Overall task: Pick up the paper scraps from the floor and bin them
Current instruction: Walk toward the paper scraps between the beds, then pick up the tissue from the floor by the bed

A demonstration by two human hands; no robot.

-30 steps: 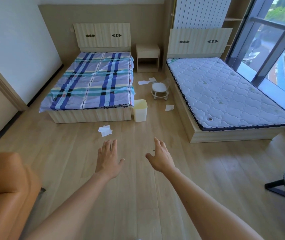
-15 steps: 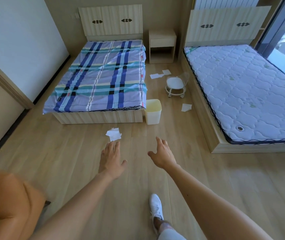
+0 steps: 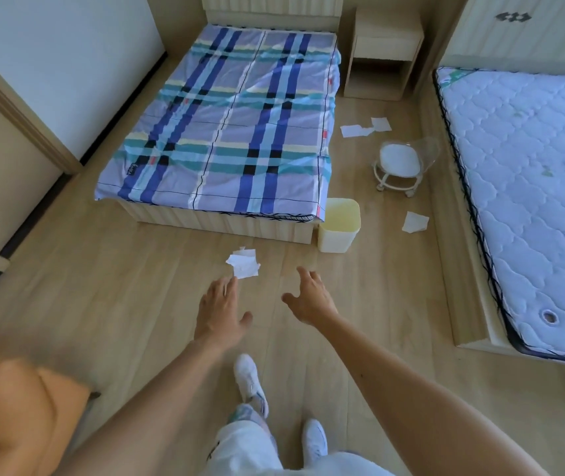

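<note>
Compared with half a second ago, both hands and the person have advanced toward the plaid bed (image 3: pixel 229 121), and a second white shoe (image 3: pixel 314 439) is now visible on the wooden floor (image 3: pixel 119 286) behind the leading shoe (image 3: pixel 247 376). The left hand (image 3: pixel 219 312) is spread open, palm down, empty, its fingertips at the near edge of the nearest paper scraps (image 3: pixel 244 263), though contact cannot be confirmed from this angle. The right hand (image 3: pixel 310 298) is also open and empty, fingers loosely curled, held beside the left and clear of any paper. The nearest scraps lie as a small white cluster on the floor just off the foot of the plaid bed. The pale yellow bin (image 3: pixel 339 225) stands upright against the bed's near right corner, beyond and to the right of that cluster. A single scrap (image 3: pixel 414 222) lies right of the bin, near the frame of the bare mattress (image 3: pixel 531 187). Further scraps (image 3: pixel 365 127) lie on the floor near the bedside cabinet (image 3: pixel 382 53). A small white wheeled stool (image 3: pixel 399 166) stands between those two groups. An orange cushion (image 3: pixel 10 413) occupies the lower left corner.
</note>
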